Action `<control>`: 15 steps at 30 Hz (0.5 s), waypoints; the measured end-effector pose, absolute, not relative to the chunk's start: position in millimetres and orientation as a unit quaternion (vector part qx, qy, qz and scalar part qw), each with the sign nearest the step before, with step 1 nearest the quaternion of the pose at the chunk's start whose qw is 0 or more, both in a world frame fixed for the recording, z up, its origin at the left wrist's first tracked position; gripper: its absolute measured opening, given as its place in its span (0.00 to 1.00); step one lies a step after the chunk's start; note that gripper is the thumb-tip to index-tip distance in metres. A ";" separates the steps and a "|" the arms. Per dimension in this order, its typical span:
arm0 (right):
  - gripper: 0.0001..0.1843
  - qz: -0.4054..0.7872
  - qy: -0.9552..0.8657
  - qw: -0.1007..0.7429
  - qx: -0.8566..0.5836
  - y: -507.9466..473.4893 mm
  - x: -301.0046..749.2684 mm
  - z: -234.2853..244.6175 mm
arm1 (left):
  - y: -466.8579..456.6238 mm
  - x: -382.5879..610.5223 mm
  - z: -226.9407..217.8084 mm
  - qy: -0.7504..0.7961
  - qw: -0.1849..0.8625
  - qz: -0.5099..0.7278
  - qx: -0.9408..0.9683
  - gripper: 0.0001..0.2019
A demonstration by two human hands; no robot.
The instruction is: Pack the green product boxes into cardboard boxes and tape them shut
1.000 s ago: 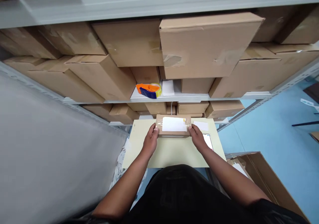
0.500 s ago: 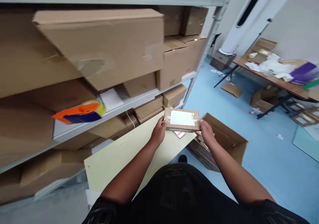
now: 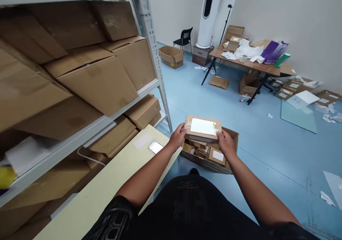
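A small cardboard box with a white label and clear tape on top is held level in front of me. My left hand grips its left end, and my right hand grips its right end. Below it on the floor stands a large open carton with several small labelled boxes inside, one of them a box with a white label. The held box hides part of this carton. Left of the carton, a pale yellow board carries a small white item whose kind is blurred.
A metal shelf full of cardboard boxes lines the left. Further off, a brown table bears papers and a purple bag. Another open carton, a black chair and scattered paper are on the blue floor.
My view has turned to the right, away from the shelf. Both hands still hold the small box, which is now above the large carton rather than over the board's corner.
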State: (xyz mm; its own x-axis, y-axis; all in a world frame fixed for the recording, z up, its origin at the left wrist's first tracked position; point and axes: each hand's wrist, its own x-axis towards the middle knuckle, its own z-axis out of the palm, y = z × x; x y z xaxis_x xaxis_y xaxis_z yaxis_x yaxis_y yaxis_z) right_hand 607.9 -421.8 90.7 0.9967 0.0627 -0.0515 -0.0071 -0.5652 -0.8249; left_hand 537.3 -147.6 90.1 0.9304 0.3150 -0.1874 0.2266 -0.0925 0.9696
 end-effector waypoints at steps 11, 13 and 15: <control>0.31 0.150 -0.041 0.436 -0.886 -455.1 698.8 53.6 | -168.0 546.0 76.4 0.287 0.618 0.058 0.730 0.28; 0.30 0.181 -0.073 0.437 -0.878 -438.4 706.1 47.7 | -166.8 522.7 78.9 0.320 0.621 0.075 0.712 0.28; 0.29 0.208 -0.115 0.437 -0.867 -414.9 707.4 41.9 | -165.9 494.7 81.9 0.357 0.627 0.089 0.686 0.28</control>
State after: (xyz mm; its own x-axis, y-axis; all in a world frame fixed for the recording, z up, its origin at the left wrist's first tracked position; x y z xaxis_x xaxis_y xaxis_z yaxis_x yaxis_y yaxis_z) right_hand 707.4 -414.9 41.9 0.8870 0.3817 -0.2600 0.0180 -0.5911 -0.8064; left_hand 494.7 -165.9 81.9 0.7287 0.6024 -0.3257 0.3789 0.0416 0.9245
